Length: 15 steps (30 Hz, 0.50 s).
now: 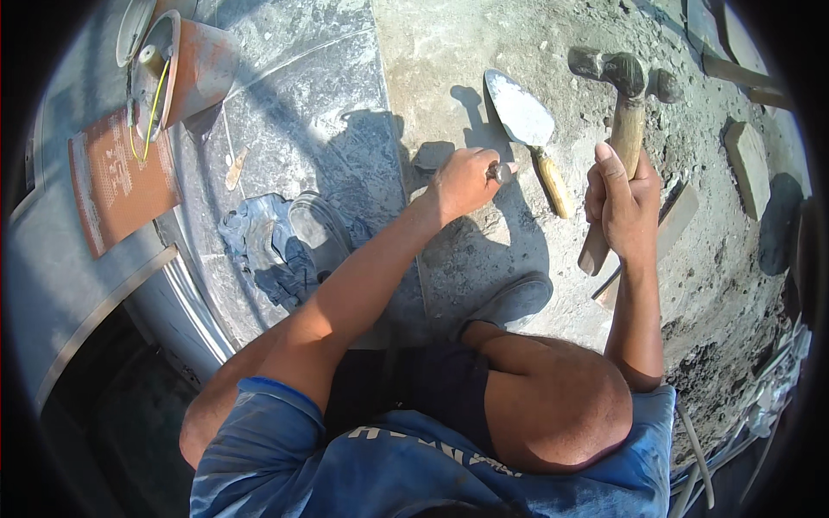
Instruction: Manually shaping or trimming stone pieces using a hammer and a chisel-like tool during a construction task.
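At two o'clock, the right hand (623,194) is curled tightly round a hammer (629,114) with a dark, scuffed metal head and worn wooden handle. At one o'clock, the left hand (466,183) is fisted round a round-ended metal tool (500,173), mostly hidden.

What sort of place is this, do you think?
It looks like a building or repair site: a trowel lies on dusty ground, the right hand holds a hammer, and a stained orange bucket is at the upper left.
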Tool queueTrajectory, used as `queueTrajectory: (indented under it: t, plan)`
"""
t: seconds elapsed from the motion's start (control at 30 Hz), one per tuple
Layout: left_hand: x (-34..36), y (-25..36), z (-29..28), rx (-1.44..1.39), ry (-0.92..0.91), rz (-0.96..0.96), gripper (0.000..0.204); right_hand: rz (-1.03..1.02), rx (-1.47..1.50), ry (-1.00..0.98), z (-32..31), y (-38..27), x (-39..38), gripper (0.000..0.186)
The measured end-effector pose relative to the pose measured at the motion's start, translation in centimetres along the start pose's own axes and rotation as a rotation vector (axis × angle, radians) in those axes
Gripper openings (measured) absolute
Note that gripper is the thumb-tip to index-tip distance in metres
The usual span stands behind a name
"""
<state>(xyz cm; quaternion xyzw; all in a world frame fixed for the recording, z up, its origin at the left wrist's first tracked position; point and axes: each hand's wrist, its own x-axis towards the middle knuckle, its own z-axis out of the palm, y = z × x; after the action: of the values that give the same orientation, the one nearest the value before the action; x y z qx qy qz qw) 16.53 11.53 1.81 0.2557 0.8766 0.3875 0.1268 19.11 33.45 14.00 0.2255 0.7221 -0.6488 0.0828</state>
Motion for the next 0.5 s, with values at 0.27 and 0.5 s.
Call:
queueTrajectory:
  t: [0.27,0.5]
  plan:
    - [-1.0,-0.7,1.7,0.118,0.055,-0.118,0.028,0.181,0.138,0.052,-0.8,5.0,-4.6,0.026]
    - [-1.3,-0.3,0.6,0.138,0.037,-0.297,0.016,-0.132,0.394,0.190,0.3,1.7,-6.1,0.025]
